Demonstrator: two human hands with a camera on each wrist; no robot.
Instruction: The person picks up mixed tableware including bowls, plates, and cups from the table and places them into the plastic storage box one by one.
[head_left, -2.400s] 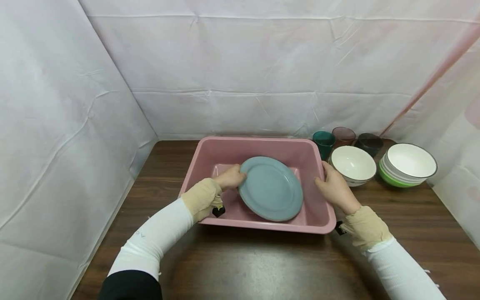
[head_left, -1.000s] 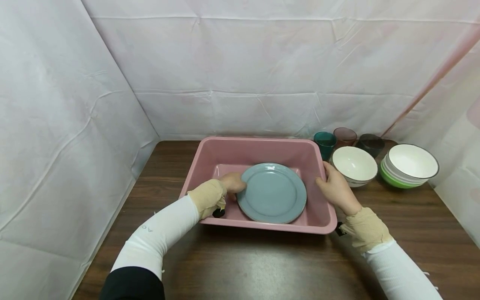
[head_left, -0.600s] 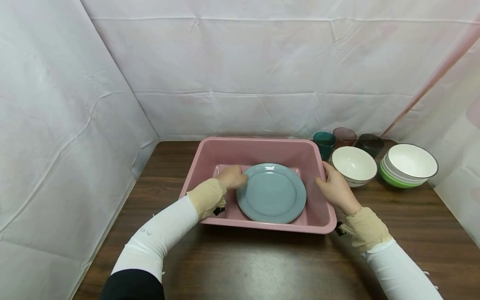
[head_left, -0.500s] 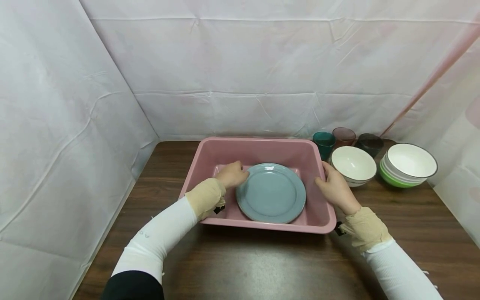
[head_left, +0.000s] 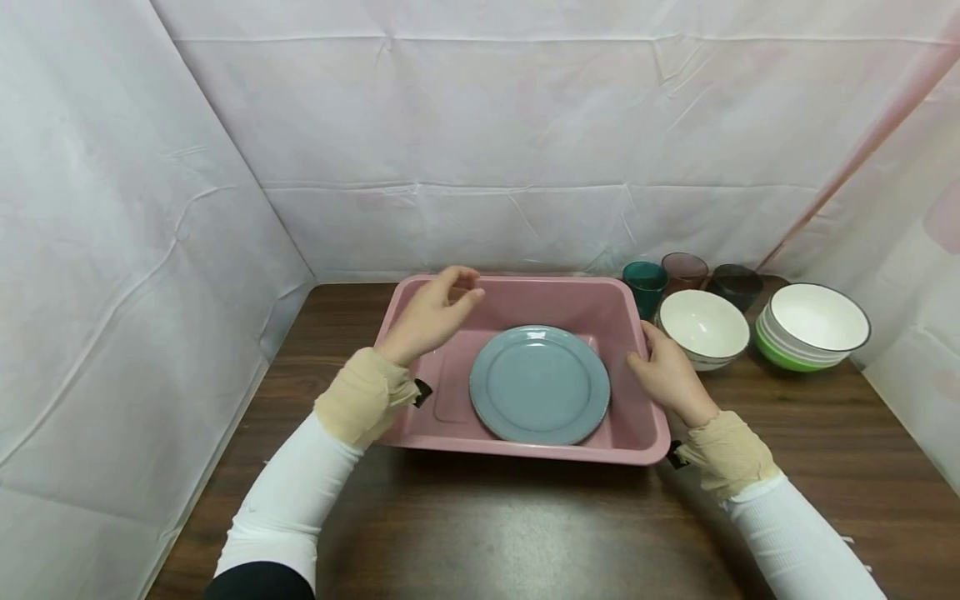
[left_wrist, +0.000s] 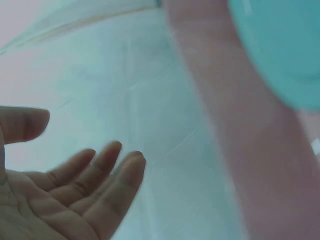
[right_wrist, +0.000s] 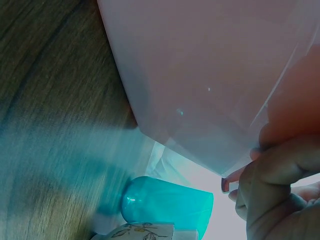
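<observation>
A pink plastic basin [head_left: 450, 442] stands on the dark wooden table. Flat on its floor lies a blue-grey plate [head_left: 540, 385], right of the middle. My left hand [head_left: 433, 315] is raised over the basin's left part, fingers loosely bent and apart, holding nothing. In the left wrist view its palm [left_wrist: 55, 210] shows bare, with the plate's edge at upper right. My right hand [head_left: 672, 375] grips the basin's right rim, thumb on the inside. From the right wrist camera, its fingers [right_wrist: 280, 170] are bent at that rim and the basin's outer wall fills the upper part.
Right of the basin are a teal cup [head_left: 645, 287], a pinkish cup [head_left: 685, 272] and a dark cup [head_left: 736, 286]. In front of them sit a white bowl [head_left: 703, 327] and a bowl stack [head_left: 817, 325] with a green bottom. White sheets [head_left: 480, 167] enclose the table.
Earlier the left hand was at the plate's left edge, and the plate settled from a tilt to flat. Now that hand has lifted away, up and left. The right hand keeps its place.
</observation>
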